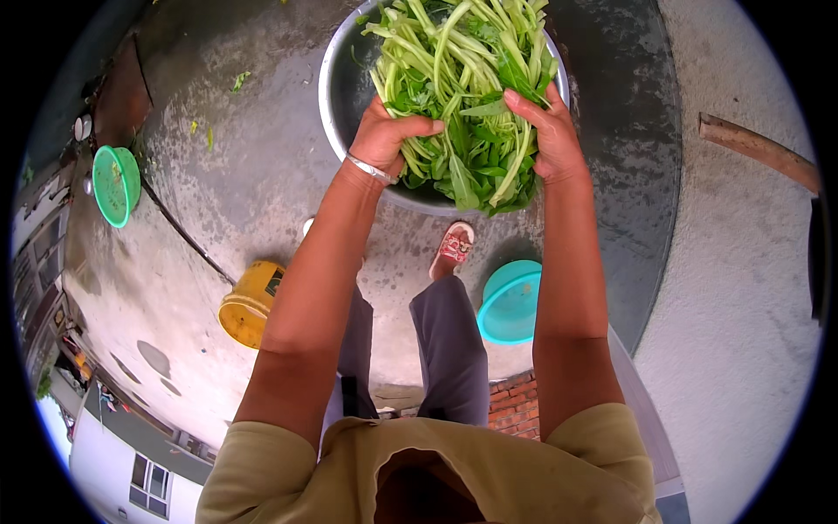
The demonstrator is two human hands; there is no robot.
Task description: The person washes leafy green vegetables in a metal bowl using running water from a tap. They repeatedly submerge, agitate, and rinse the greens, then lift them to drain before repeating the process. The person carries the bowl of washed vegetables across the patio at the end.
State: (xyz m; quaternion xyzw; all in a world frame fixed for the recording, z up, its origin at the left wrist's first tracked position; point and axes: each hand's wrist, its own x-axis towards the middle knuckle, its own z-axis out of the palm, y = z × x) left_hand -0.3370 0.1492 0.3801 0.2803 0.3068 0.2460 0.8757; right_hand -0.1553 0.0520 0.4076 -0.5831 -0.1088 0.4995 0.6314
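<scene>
A large bunch of leafy greens [458,98], with long pale stems and green leaves, is held between my two hands over a wide metal basin [330,98]. My left hand [386,137], below a silver bangle [370,168], grips the bunch from the left with its thumb laid across the stems. On the other side my right hand [553,131] clasps stems and leaves, its thumb pointing up to the left. Some leaves hang over the basin's near rim. The greens hide much of the basin's inside.
Near my feet stand a turquoise plastic basin [510,308] at right and a yellow bucket [249,304], tipped towards me, at left. A green basin [116,187] sits farther left. Leaf scraps [240,81] lie on the wet concrete floor [216,144]. A wooden pole [753,147] is at far right.
</scene>
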